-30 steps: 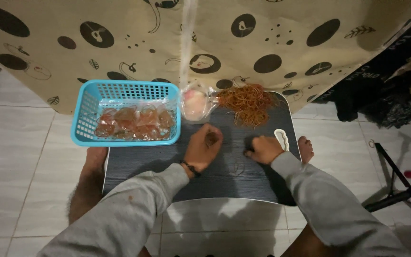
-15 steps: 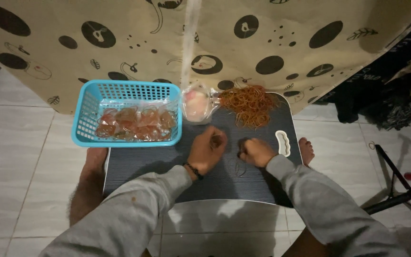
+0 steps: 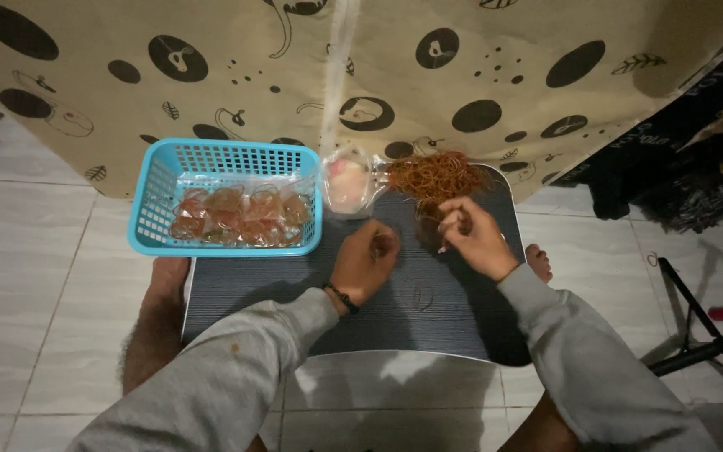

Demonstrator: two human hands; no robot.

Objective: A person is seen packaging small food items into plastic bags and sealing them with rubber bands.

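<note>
R hand (image 3: 472, 237) at edge of rubber band pile (image 3: 435, 177), fingers pinched on bands. L hand (image 3: 366, 261) curled loosely on dark board (image 3: 244, 289), can't tell if holding anything; blue basket (image 3: 154, 219) w/ filled bags just left

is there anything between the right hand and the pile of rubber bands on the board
Nothing visible does. The right hand is at the near edge of the orange rubber band pile, fingers already among the strands. The clear bag sits to the pile's left, off that path.

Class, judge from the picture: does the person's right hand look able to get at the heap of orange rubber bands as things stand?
Probably yes: the right hand sits at the near edge of the rubber band heap, with nothing visible between them.
</note>
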